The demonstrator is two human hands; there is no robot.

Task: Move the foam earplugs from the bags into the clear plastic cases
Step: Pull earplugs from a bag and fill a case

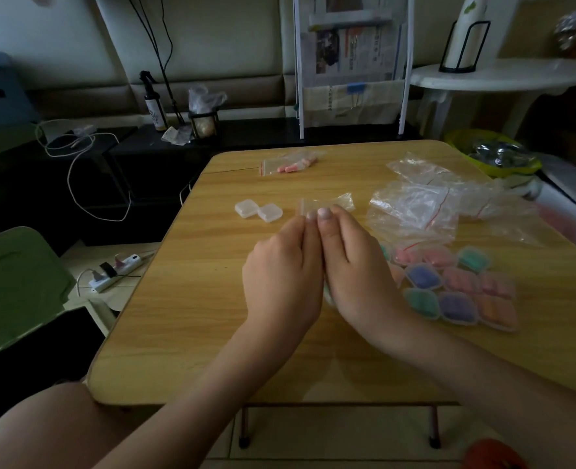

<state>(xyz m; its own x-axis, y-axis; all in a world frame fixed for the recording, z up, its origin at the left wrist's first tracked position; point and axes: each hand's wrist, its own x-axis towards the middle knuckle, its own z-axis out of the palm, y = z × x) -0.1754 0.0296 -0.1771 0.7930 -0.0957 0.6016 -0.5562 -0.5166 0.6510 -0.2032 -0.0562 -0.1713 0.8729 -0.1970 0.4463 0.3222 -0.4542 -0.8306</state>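
Two empty clear plastic cases [258,210] sit side by side, touching, left of centre on the wooden surface [185,299]. Judged rigid, light, smooth-walled; likely to skate if pushed, so best steadied by the sides while the lid is worked.

Left hand [281,275] and right hand [357,265] meet at mid-surface, thumbs pressed together. Both pinch a small clear zip bag [327,203] by its near edge; the rest of the bag stands out beyond the fingertips, toward the far side. Contents of this bag cannot be made out. The film looks thin, limp and slippery: a grip at the zip strip, one hand on each lip, seems the only firm hold.

Far edge, beyond the hands: a sealed bag of pink earplugs [291,164], well apart from both hands. Foam plugs judged very light, soft, compressible, prone to rolling; pinch gently at mid-body.

Right of the hands: a heap of empty crumpled bags [415,204]. Nearer, just beside the right wrist, a cluster of filled cases [456,286] holding pink, purple, green and orange plugs, packed against one another.

Judgement: most of the task done; two cases and at least one bag left.
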